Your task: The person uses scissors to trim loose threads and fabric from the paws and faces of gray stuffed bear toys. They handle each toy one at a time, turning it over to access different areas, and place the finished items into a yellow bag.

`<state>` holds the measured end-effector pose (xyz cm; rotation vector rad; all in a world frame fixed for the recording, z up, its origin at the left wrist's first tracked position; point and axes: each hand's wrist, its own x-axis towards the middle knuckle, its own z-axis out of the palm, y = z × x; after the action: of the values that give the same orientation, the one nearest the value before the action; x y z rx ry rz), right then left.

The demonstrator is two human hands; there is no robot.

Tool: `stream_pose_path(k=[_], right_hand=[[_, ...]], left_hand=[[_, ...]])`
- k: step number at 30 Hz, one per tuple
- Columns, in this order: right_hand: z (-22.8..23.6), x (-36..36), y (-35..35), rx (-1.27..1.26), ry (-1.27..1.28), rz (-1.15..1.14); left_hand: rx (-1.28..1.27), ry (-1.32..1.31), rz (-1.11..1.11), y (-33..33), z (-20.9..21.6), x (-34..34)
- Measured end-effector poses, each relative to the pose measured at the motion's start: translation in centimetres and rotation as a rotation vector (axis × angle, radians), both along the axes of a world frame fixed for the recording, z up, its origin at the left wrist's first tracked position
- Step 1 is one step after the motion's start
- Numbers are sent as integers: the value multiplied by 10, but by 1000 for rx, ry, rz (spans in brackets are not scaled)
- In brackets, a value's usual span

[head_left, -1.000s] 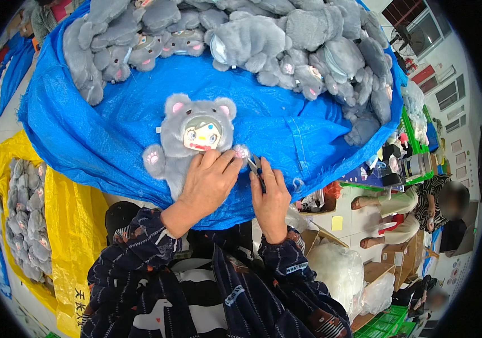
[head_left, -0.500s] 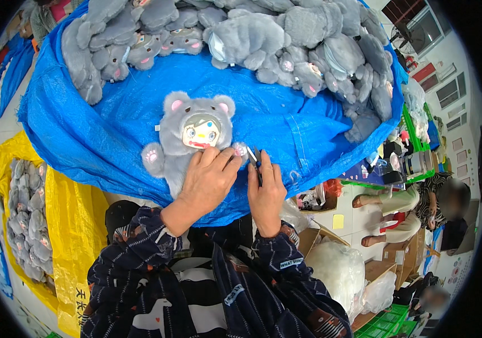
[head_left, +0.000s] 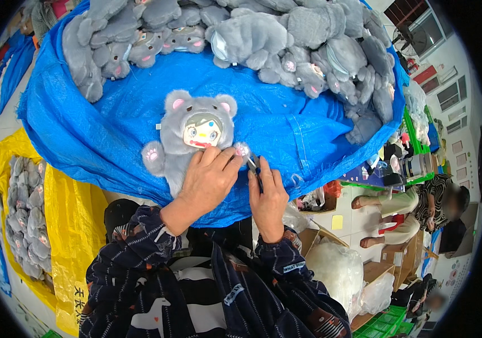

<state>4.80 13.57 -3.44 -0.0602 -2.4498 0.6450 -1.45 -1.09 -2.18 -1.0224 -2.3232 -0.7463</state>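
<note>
A grey plush bear [head_left: 174, 130] with a doll-like face and pink inner ears lies face up on blue woven sheeting [head_left: 263, 124]. My left hand [head_left: 211, 173] rests over its lower body, fingers closed on the plush near the paw with pink pads [head_left: 242, 150]. In my right hand [head_left: 269, 197] is a pair of small scissors [head_left: 251, 163] with dark handles. Their tips point at that paw's edge, and my fingers hide most of the handles. Whether the blades touch the plush I cannot tell.
Many similar grey plush toys [head_left: 252, 36] are heaped along the sheeting's far side. A yellow sack [head_left: 75, 225] with more plush stands at lower left. To the right are cardboard boxes [head_left: 404, 256], clear plastic bags [head_left: 339, 270], green crates [head_left: 384, 322] and a seated person [head_left: 438, 200].
The scissors' blades have drawn closer together and lower beside the paw. My right hand has shifted slightly down. My left hand keeps its place on the plush bear.
</note>
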Motion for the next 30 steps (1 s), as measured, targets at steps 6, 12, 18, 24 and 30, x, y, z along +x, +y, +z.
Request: stream_pose_path(k=[6, 12, 18, 24, 30], right_hand=[[-1, -10, -6, -2, 35, -38], [-1, -7, -3, 6, 23, -22], [15, -17, -6, 71, -37, -19], [39, -19, 16, 166, -187, 128], [51, -27, 17, 215, -227, 174]], left_hand=[[-9, 6, 8, 0, 0, 0], [-28, 36, 10, 0, 1, 1], [-45, 49, 8, -1, 0, 1], [-37, 64, -1, -3, 0, 0], [-32, 68, 0, -2, 0, 1]])
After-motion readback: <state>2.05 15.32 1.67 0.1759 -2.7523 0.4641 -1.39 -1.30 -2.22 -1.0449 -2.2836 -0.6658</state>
